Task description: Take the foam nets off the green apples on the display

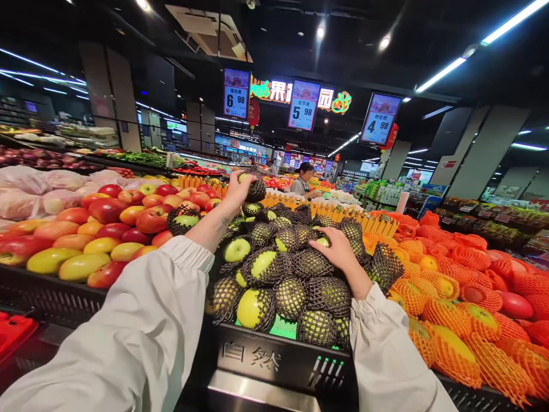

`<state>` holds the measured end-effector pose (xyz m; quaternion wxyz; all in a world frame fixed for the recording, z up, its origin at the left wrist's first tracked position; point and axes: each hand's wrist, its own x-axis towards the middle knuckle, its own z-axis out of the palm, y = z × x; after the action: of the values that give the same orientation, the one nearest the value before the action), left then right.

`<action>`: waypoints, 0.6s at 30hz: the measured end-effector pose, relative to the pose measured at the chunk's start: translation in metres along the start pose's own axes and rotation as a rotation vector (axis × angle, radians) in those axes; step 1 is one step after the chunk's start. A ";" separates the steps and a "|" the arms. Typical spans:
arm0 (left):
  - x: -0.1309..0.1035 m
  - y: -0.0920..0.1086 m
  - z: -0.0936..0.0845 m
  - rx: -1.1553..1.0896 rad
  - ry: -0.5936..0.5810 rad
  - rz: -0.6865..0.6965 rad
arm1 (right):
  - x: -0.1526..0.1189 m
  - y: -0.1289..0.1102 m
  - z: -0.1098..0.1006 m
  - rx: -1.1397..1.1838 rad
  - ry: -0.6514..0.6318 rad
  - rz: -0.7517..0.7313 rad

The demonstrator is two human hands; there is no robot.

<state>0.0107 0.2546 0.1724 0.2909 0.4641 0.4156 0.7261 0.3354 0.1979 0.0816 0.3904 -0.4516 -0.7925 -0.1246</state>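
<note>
My left hand point(237, 189) is raised at the back left of the pile, its fingers closed around a green apple in a black foam net point(256, 190). On the pile's right side, my right hand point(338, 247) has its thumb and fingers around another netted green apple point(325, 241), which still sits among the others. Several green apples point(256, 309) in black nets fill a black crate point(291, 357) between my arms. Some nets have slipped down and show bare green skin. A patch of green liner point(283, 327) shows at the crate's front.
Red and yellow apples or similar fruit point(107, 212) are heaped on the left. Fruit in orange nets point(450, 332) and red nets point(480, 269) lies on the right. Orange picket dividers point(377, 223) edge the pile. A person point(302, 182) stands behind; price signs point(303, 106) hang overhead.
</note>
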 end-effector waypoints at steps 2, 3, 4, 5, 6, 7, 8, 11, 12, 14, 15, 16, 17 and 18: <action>0.013 -0.026 -0.015 0.238 0.087 0.025 | -0.001 0.002 0.001 -0.005 -0.072 0.034; 0.017 -0.038 -0.023 0.327 0.112 0.002 | -0.001 0.001 0.001 -0.006 -0.086 0.052; 0.020 -0.048 -0.030 0.395 0.123 -0.040 | -0.001 0.000 -0.001 -0.008 -0.089 0.072; 0.022 -0.057 -0.037 0.436 0.134 -0.074 | -0.001 -0.002 -0.003 -0.009 -0.088 0.096; 0.022 -0.064 -0.043 0.465 0.142 -0.105 | -0.001 -0.004 -0.005 -0.009 -0.089 0.122; 0.023 -0.070 -0.049 0.490 0.148 -0.122 | 0.000 -0.007 -0.008 -0.009 -0.093 0.148; 0.022 -0.075 -0.053 0.511 0.155 -0.126 | 0.000 -0.009 -0.010 -0.008 -0.098 0.173; 0.020 -0.080 -0.062 0.628 0.122 -0.102 | 0.001 -0.015 -0.015 0.005 -0.103 0.215; 0.019 -0.080 -0.064 0.721 0.079 -0.077 | 0.001 -0.016 -0.016 0.012 -0.104 0.219; 0.018 -0.078 -0.066 0.956 -0.045 -0.022 | 0.001 -0.016 -0.017 0.028 -0.104 0.222; 0.018 -0.076 -0.067 1.065 -0.112 -0.006 | 0.001 -0.016 -0.017 0.038 -0.101 0.223; 0.018 -0.075 -0.068 1.146 -0.170 -0.002 | 0.001 -0.015 -0.017 0.048 -0.098 0.222; 0.018 -0.074 -0.069 1.190 -0.211 -0.005 | 0.002 -0.014 -0.017 0.058 -0.095 0.220; 0.019 -0.073 -0.070 1.211 -0.232 -0.009 | 0.002 -0.013 -0.017 0.067 -0.090 0.218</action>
<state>-0.0583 0.2818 0.1011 0.0222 0.6212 0.7216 0.3048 0.3326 0.1824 0.0958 0.3805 -0.5268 -0.7592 -0.0344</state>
